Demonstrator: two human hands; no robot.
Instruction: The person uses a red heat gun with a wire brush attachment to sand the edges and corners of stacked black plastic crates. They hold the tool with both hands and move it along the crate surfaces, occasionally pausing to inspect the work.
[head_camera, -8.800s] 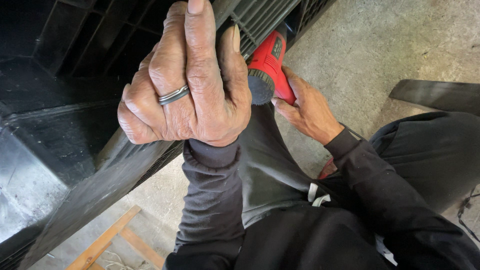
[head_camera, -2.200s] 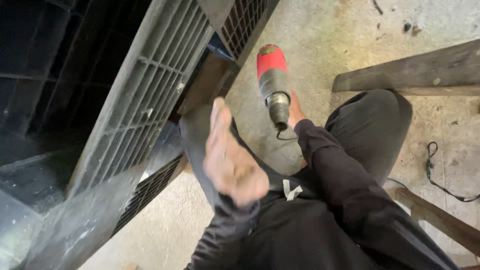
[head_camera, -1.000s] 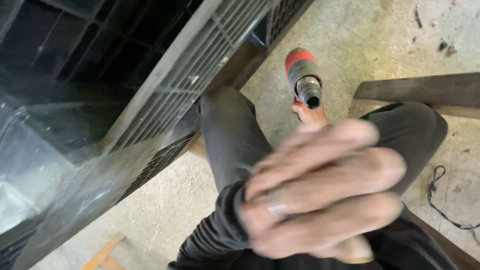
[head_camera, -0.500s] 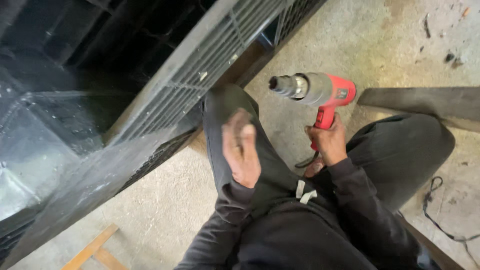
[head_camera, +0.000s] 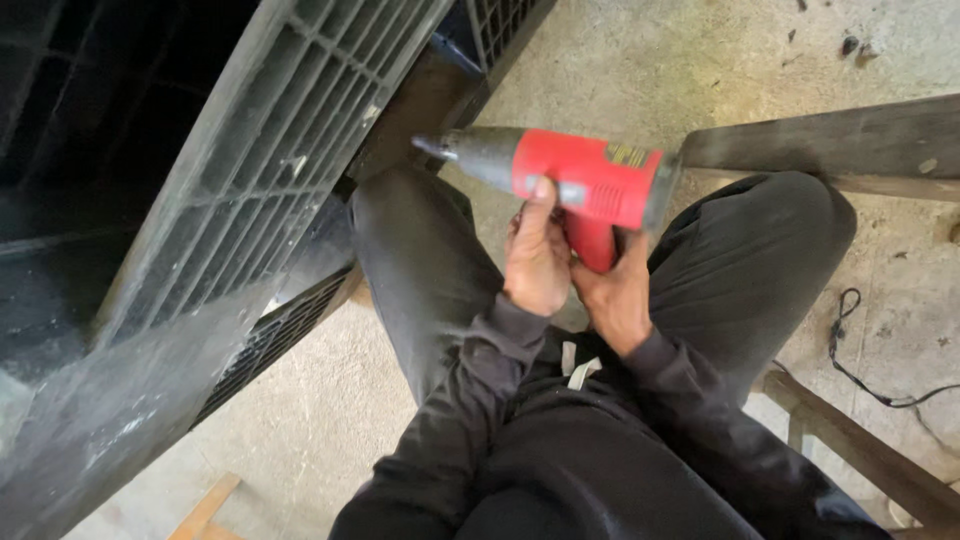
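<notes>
Head view, hands (head_camera: 575, 270) hide drill (head_camera: 560, 180) grip

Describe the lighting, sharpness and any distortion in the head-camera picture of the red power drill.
Head view: soft daylight, no glare; the red power drill and both hands, left hand and right hand, are sharp; the dark slatted plastic grille falls into shadow at left; wide-angle lens tilts the concrete floor.

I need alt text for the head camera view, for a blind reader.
Both hands, left hand and right hand, hold a red power drill above the person's lap, its tip pointing toward a dark grated panel. A black cable lies on the concrete floor.
</notes>
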